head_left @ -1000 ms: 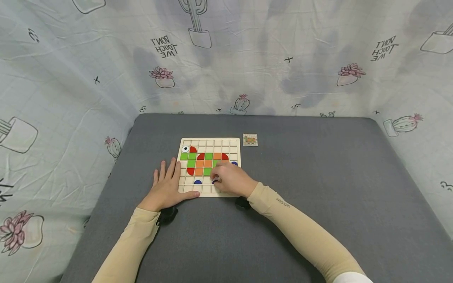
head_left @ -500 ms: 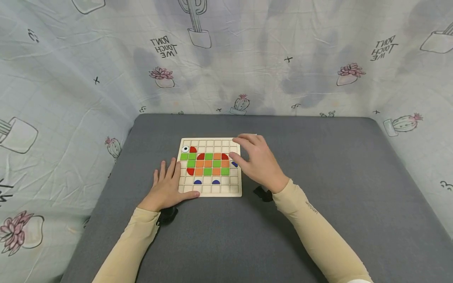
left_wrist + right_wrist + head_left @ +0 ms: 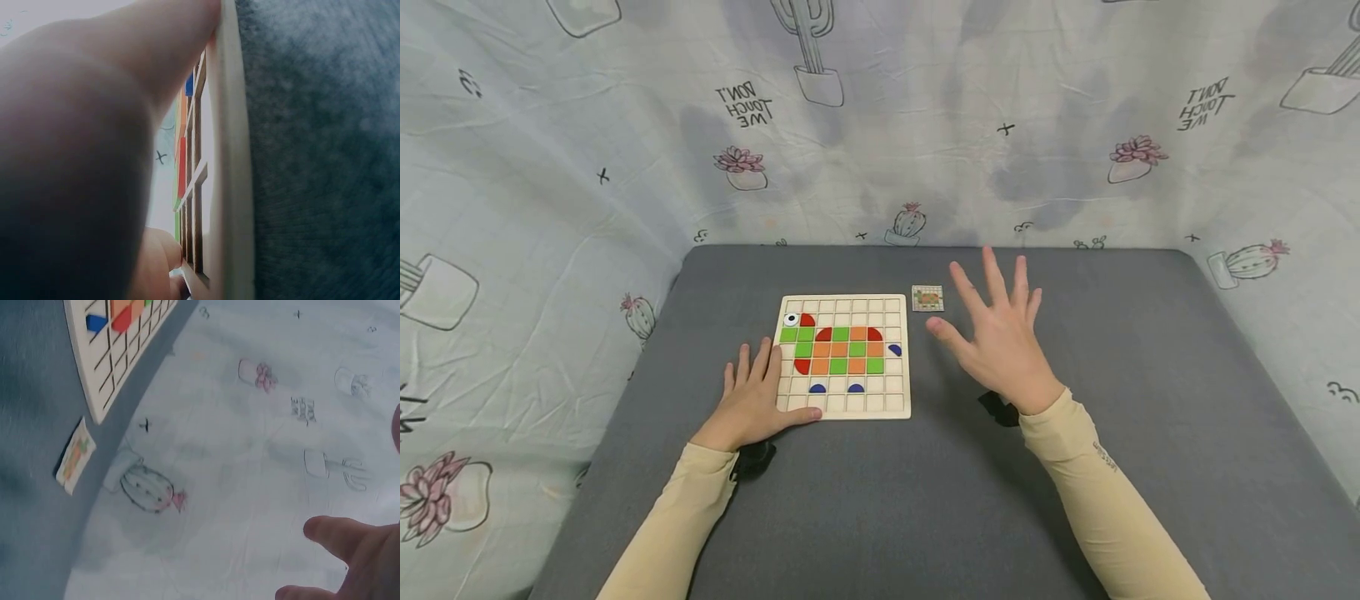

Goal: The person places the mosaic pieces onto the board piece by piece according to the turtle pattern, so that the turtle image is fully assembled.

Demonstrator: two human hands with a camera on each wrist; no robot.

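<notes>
A pale wooden grid board [image 3: 880, 405] lies on the table with green, orange and red tiles set in a turtle-like shape. A white tile with a black dot [image 3: 792, 319] is at its upper left. Two blue half-round tiles, one left [image 3: 817, 388] and one right [image 3: 856, 388], sit in a lower row; a third blue tile [image 3: 895, 350] lies slightly askew near the right edge. My left hand [image 3: 747, 408] rests on the board's lower-left side, fingers straight, thumb along the bottom edge. To the right of the board, my right hand [image 3: 1003, 350] is raised with spread fingers, holding nothing.
A small picture card [image 3: 928, 298] lies just off the board's upper-right corner. The grey tabletop [image 3: 880, 508] reaches back to a patterned cloth [image 3: 865, 150] hanging behind and at both sides.
My right hand has left the lower blue tile, passed over the board's right edge and moved right, its fingers spreading. The right-edge blue tile sits at a different angle. My left hand stays put.
</notes>
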